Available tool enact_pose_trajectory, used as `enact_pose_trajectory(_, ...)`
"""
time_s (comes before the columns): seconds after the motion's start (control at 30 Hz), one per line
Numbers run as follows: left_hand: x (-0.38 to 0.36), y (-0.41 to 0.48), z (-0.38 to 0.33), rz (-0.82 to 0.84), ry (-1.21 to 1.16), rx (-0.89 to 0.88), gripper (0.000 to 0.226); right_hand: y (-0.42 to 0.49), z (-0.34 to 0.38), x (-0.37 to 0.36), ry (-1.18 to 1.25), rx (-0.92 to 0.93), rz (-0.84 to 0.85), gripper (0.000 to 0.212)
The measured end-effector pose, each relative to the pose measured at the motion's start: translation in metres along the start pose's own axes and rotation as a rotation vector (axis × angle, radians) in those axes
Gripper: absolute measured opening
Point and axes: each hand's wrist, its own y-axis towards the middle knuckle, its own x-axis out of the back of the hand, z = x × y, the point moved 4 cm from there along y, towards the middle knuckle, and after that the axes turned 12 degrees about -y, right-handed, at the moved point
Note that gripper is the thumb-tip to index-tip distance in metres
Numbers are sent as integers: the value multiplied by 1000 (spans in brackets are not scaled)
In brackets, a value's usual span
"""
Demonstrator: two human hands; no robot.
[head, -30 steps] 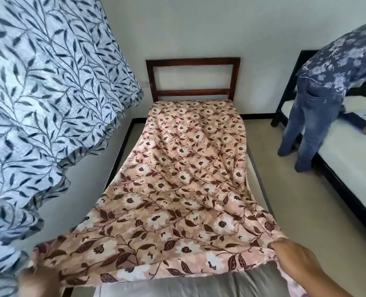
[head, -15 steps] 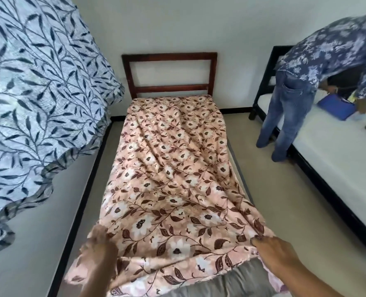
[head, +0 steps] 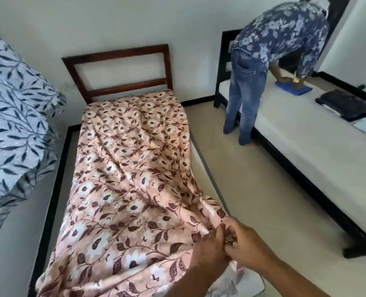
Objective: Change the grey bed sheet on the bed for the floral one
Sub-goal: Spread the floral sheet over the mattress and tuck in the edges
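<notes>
Pinching the near right corner of the floral sheet, the left hand and right hand meet, fingers curled into the cloth. The sheet lies crumpled along the bed up to the headboard. Well to the right, another person bends over a second bed.

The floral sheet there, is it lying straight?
No. The floral sheet lies wrinkled and skewed, gathered at the near right corner where the left hand and right hand grip it, baring the mattress edge.
</notes>
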Motion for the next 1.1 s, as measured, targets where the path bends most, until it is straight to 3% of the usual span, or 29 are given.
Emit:
enact_pose_trajectory(0.1,-4,21,-11,-98,82,-23,42,-6,-29,16,236,-22,-106,43)
enact_pose_trajectory(0.23,-11,33,-36,-102,230,-90,46,5,-67,32,316,-136,-372,12)
enact_pose_trajectory(0.27,-15,35,-44,-100,192,-85,48,19,-81,30,355,-219,-310,9)
enact_pose_trajectory(0.3,-18,35,-50,-99,129,-89,47,37,-92,24,439,-307,-179,22)
enact_pose_trajectory(0.33,-22,34,-54,-99,61,-93,46,55,-104,11,562,-410,9,35)
enact_pose_trajectory(0.4,-27,39,-68,-67,4,-132,53,82,-116,-11,860,-566,355,38)
enact_pose_trajectory(0.5,-31,43,-80,137,-43,-57,66,112,-122,-22,1017,-595,492,43)
enact_pose_trajectory(0.6,-32,40,-78,161,-98,56,73,129,-148,-19,862,-740,226,40)
enact_pose_trajectory(0.7,-30,38,-73,178,-209,222,61,122,-191,-24,644,-845,13,30)
enact_pose_trajectory(0.87,-39,48,-61,259,-300,403,48,104,-237,-46,148,-618,264,45)
enact_pose_trajectory(0.93,-47,51,-55,267,-298,430,56,96,-242,-54,-26,-501,370,56)
enact_pose_trajectory(1.1,-65,56,-47,280,-370,464,34,90,-248,-70,-161,-441,475,55)
